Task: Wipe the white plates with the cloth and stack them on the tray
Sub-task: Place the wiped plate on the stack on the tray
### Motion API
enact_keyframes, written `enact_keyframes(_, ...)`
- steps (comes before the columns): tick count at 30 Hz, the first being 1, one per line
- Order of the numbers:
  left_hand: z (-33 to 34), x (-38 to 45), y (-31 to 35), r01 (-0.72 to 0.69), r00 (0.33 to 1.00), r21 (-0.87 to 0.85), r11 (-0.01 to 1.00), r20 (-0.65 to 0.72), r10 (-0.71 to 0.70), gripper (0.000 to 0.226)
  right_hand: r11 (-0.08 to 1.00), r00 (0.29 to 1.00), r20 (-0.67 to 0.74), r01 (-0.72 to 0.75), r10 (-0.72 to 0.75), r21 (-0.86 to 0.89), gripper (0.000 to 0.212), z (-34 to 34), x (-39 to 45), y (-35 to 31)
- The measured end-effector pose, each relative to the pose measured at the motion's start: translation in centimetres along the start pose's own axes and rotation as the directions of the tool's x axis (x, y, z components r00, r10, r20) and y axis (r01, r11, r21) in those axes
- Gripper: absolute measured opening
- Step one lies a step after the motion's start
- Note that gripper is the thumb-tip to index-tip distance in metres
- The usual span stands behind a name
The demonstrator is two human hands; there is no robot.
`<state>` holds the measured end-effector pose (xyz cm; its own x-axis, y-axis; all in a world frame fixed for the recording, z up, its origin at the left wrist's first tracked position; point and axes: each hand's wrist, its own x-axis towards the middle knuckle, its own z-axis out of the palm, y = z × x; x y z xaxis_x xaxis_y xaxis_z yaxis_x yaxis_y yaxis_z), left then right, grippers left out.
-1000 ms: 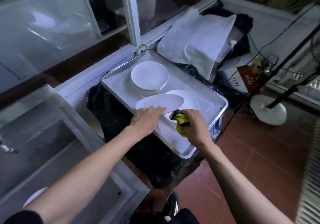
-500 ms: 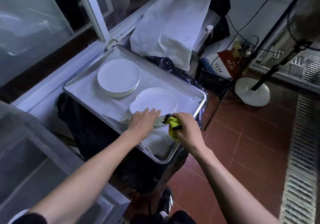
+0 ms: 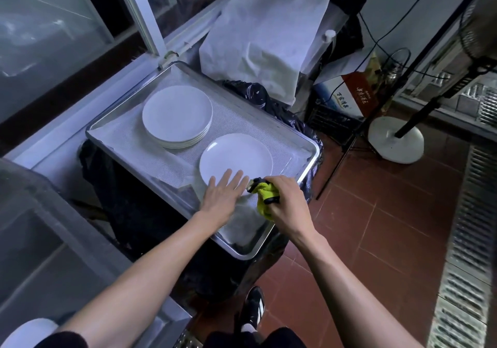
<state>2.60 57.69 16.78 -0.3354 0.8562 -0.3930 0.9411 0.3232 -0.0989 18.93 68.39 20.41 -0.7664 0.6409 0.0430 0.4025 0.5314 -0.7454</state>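
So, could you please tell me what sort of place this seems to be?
Probably a restaurant's back kitchen or dishwashing area: stacked white plates on a metal tray, a steel sink at left, and a floor drain grate in red tile.

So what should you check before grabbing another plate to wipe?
1. Near plate lies flat on the tray: ok.
2. Left hand has let go, fingers straight over the plate's edge: ok.
3. Right hand has a grip on the yellow cloth: ok.
4. Far stack sits even: ok.
5. Plate wiped clean: cannot tell.
6. Next plate in view: cannot tell.
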Motion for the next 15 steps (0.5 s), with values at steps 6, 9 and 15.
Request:
enact_keyframes(6, 1.4, 0.3, 0.1, 0.009, 0.999, -0.003, 1.0, 0.042, -0.009, 0.083, 1.0, 0.999, 0.032, 0.029, -0.029, 0.007, 0.023, 0.0, 0.1, -0.1)
enact_keyframes(9, 1.4, 0.5, 0.1, 0.01, 0.999, -0.013, 1.0, 0.042, -0.009, 0.087, 0.999, 0.998, 0.041, 0.049, -0.049, 0.016, 0.022, -0.2, 0.3, -0.4)
enact_keyframes(15, 0.4, -0.4, -0.1, 0.021, 0.998, -0.159, 0.987, -0.062, -0.032, 0.045, 0.998, 0.995, 0.082, 0.047, -0.05, 0.03, 0.024, -0.4, 0.5, -0.9)
